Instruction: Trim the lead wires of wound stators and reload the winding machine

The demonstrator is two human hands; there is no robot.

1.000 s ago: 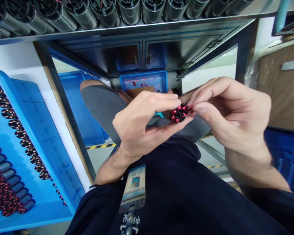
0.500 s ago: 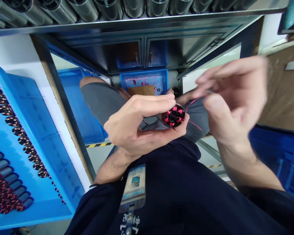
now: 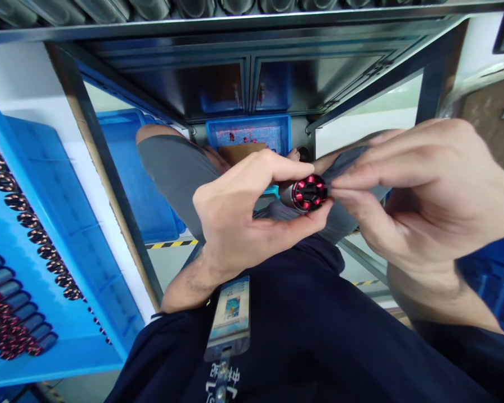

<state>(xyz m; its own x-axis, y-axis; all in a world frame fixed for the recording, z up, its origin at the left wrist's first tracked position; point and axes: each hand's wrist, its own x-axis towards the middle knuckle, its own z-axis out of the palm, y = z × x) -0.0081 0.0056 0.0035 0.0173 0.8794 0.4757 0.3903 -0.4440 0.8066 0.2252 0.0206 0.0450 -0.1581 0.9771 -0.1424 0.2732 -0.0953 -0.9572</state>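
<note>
My left hand [image 3: 243,218] grips a dark cylindrical wound part [image 3: 306,193] between thumb and fingers. Its end face shows red coils around a black centre, and a metal body runs back to the left. My right hand [image 3: 428,190] sits just right of that end face, thumb and fingers nearly pinched together and touching or almost touching it. Any thin wires there are hidden by those fingertips.
A blue tray [image 3: 37,235] at the left holds several rows of coils and cylinders. Overhead, a steel shelf [image 3: 252,25] carries metal cylinders. Beyond my hands are a grey-clad leg [image 3: 172,173] and a small blue bin [image 3: 247,131]. A blue crate [image 3: 487,274] stands at lower right.
The cylinder has turned, its end face now toward me and its metal body showing. My right hand has moved back against that end, and the loose red wires no longer show.
</note>
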